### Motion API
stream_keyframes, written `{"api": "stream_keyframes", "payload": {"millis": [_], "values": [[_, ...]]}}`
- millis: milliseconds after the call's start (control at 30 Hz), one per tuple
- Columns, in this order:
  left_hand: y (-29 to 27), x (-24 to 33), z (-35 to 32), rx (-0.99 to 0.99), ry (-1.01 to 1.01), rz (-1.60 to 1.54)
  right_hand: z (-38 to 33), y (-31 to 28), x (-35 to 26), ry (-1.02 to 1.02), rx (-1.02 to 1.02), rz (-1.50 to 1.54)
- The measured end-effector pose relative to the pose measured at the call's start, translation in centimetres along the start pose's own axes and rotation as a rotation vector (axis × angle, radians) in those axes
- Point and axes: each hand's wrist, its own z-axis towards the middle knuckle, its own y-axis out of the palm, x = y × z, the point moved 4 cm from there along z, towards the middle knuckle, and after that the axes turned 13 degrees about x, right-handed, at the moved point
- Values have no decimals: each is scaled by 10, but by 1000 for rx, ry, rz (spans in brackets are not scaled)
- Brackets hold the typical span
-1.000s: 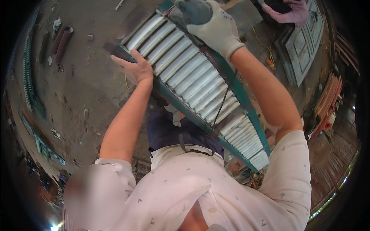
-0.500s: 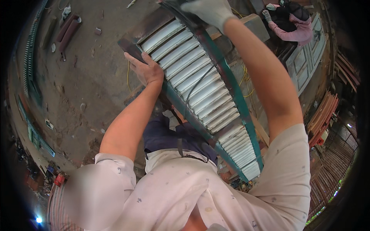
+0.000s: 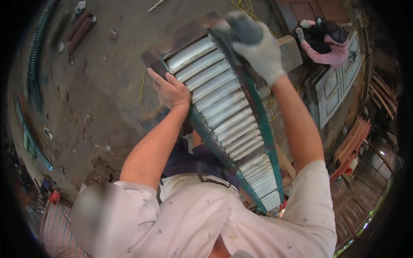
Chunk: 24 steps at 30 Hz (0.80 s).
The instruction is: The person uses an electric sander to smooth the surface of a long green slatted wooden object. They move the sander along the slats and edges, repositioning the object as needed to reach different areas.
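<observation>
Left hand [image 3: 174, 92]: bare, fingers splayed at louvred panel's [image 3: 223, 92] left edge
Right hand [image 3: 260, 51]: gloved, around dark rounded object [image 3: 246, 31]
Co-worker [image 3: 332, 50]: pink-sleeved, beside pale door [image 3: 340, 84]

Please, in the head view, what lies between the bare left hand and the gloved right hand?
In the head view, pale slats of the louvred panel lie between the left hand and right hand.

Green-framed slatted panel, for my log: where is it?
In the head view, the green-framed slatted panel is central, its upper end between bare left hand and gloved right hand.
</observation>
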Motion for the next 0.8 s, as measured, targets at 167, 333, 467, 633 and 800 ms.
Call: {"api": "stream_keyframes", "payload": {"millis": [167, 333, 467, 633, 800], "values": [[7, -8, 5, 65, 122, -15, 51, 15, -49, 68, -44, -12], [3, 0, 4, 9, 76, -40, 50, 21, -39, 53, -91, -83], [9, -3, 6, 44, 116, -30, -40, -35, 52, 31, -35, 8], [9, -4, 7, 58, 115, 26, -187, -108, 131, 238, -40, -37], [5, -1, 1, 43, 80, 81, -246, -126, 165, 265, 68, 45]]}}
